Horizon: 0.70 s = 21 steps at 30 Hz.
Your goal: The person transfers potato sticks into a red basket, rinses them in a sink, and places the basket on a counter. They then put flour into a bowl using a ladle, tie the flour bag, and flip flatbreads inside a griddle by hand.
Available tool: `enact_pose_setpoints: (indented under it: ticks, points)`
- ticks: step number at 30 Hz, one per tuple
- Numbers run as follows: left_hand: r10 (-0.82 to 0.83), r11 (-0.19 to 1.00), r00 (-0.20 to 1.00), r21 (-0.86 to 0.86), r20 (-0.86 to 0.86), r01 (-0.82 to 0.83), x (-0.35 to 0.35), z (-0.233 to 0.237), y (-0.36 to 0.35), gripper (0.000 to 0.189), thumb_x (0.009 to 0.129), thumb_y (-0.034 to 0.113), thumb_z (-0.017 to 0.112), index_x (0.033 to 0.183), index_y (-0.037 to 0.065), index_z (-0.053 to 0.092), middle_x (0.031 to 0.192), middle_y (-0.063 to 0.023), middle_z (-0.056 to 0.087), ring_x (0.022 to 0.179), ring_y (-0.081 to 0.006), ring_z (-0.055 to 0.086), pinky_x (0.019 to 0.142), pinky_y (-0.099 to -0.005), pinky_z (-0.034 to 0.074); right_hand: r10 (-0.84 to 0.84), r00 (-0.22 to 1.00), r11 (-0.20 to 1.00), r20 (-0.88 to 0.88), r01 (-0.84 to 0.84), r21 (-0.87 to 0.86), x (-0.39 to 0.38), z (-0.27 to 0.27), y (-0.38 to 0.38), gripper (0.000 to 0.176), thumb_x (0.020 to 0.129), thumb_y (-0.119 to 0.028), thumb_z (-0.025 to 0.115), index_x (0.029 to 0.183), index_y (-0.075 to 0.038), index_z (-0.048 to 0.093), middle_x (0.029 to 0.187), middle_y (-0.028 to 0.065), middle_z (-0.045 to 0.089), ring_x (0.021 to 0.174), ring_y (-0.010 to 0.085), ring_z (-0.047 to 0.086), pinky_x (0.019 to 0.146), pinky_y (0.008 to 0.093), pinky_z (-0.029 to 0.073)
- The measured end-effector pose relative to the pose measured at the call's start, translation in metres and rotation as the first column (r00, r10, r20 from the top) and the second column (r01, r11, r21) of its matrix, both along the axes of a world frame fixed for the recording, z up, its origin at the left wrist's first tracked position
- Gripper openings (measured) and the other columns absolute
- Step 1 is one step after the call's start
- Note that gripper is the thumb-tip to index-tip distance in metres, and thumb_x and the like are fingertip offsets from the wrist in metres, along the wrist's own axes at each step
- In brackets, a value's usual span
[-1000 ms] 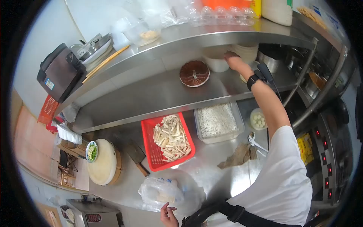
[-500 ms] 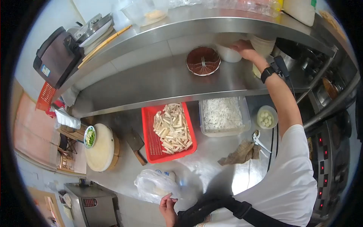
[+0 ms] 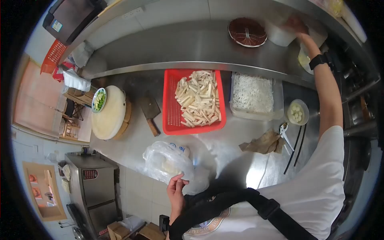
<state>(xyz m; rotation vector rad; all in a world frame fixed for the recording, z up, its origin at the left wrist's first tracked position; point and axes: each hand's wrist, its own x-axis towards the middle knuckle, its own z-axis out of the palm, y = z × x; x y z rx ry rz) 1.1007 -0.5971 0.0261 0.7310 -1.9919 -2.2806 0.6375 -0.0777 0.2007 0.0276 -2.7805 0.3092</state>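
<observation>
Your right hand (image 3: pixel 296 25) at tub (image 3: pixel 281 36), grip unclear; tub on shelf (image 3: pixel 160 46). Your left hand (image 3: pixel 176 193) half-curled by bag (image 3: pixel 158 158), hold unclear. Ahead of it: sticks (image 3: pixel 198 98) cut, in basket (image 3: pixel 170 102).

The right hand (image 3: pixel 297 25) is by a white container (image 3: pixel 281 36).

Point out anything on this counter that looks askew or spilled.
The bowl of chopped greens sits at the very edge of the round chopping block, seemingly jutting past it, so it looks precarious. A crumpled brown sheet lies loose on the counter. No spill shows.
</observation>
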Motion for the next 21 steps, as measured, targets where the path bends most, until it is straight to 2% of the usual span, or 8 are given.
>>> enact_pose_setpoints:
  ticks: [3,5,7,9,11,13,17,21]
  points:
    - [0.005,1.0,1.0,0.0,-0.014,-0.005,0.002,-0.002,-0.003,0.019,0.088,0.014,0.048,0.1,0.001,0.056,0.073,-0.0053,0.058,0.074,-0.0123,0.055,0.076,-0.0282,0.044,0.231,0.967,0.972,-0.111,-0.234,-0.02,-0.007,-0.005,0.008,0.029,0.078,-0.032,0.056,0.091,-0.007,0.059,0.082,0.0106,0.06,0.076,0.0234,0.056,0.072,0.034,0.042]
    - [0.012,1.0,1.0,-0.003,0.001,-0.012,0.002,0.0,-0.002,0.019,0.088,0.015,0.048,0.099,0.002,0.056,0.072,-0.0051,0.058,0.074,-0.012,0.055,0.076,-0.0279,0.044,0.188,0.982,0.98,0.008,-0.187,-0.064,-0.006,0.006,0.016,0.026,0.08,-0.03,0.054,0.089,-0.007,0.059,0.081,0.0107,0.06,0.079,0.0242,0.055,0.073,0.0349,0.041]
    - [0.048,0.999,0.999,0.013,0.003,-0.048,0.004,-0.001,-0.005,0.019,0.088,0.015,0.048,0.099,0.002,0.056,0.072,-0.0045,0.057,0.073,-0.012,0.054,0.076,-0.0275,0.044,0.06,0.97,0.998,-0.238,-0.051,0.044,-0.012,0.0,0.021,0.027,0.077,-0.031,0.055,0.089,-0.007,0.061,0.087,0.009,0.062,0.081,0.0243,0.058,0.075,0.0352,0.043]
    - [0.059,0.998,0.998,0.006,-0.007,-0.059,0.004,-0.004,-0.012,0.02,0.088,0.016,0.048,0.101,0.002,0.054,0.072,-0.0038,0.056,0.074,-0.012,0.054,0.076,-0.0274,0.044,0.034,0.966,0.983,-0.258,0.014,0.183,0.023,0.022,-0.008,0.025,0.077,-0.027,0.056,0.091,-0.006,0.059,0.089,0.0092,0.061,0.085,0.0242,0.057,0.076,0.0345,0.043]
    - [0.144,0.989,0.985,-0.006,-0.092,-0.145,0.002,-0.004,-0.026,0.02,0.088,0.017,0.049,0.102,0.003,0.053,0.074,-0.0034,0.055,0.075,-0.012,0.053,0.076,-0.028,0.044,0.148,0.9,0.938,-0.41,-0.26,-0.231,0.065,0.029,-0.032,0.021,0.078,-0.022,0.056,0.089,-0.005,0.059,0.09,0.0107,0.061,0.088,0.0256,0.057,0.076,0.0362,0.043]
    - [0.149,0.989,0.978,-0.001,-0.144,-0.15,0.001,-0.001,-0.041,0.023,0.088,0.019,0.049,0.104,0.003,0.051,0.076,-0.0023,0.053,0.076,-0.0111,0.052,0.075,-0.0269,0.043,0.092,0.921,0.949,-0.378,-0.196,-0.247,0.13,0.033,-0.074,0.018,0.078,-0.019,0.056,0.087,-0.004,0.059,0.086,0.0106,0.061,0.089,0.0259,0.056,0.076,0.0356,0.041]
    - [0.175,0.984,0.974,-0.003,-0.141,-0.177,-0.001,0.008,-0.067,0.026,0.088,0.02,0.048,0.108,0.004,0.048,0.079,-0.0002,0.052,0.079,-0.0091,0.049,0.073,-0.0237,0.041,0.409,0.786,0.913,-0.464,-0.347,0.216,0.262,0.006,-0.133,0.01,0.073,-0.01,0.059,0.082,-0.01,0.061,0.077,0.0042,0.057,0.085,0.0213,0.054,0.083,0.0355,0.034]
    - [0.149,0.987,0.981,-0.042,-0.125,-0.155,0.004,0.018,-0.078,0.026,0.088,0.018,0.049,0.109,0.004,0.049,0.082,-0.0003,0.052,0.079,-0.0089,0.05,0.074,-0.0231,0.04,0.579,0.745,0.812,-0.332,-0.563,0.154,0.355,-0.031,-0.179,0.016,0.064,-0.007,0.062,0.079,-0.014,0.063,0.079,-0.0011,0.057,0.086,0.0171,0.054,0.085,0.0378,0.031]
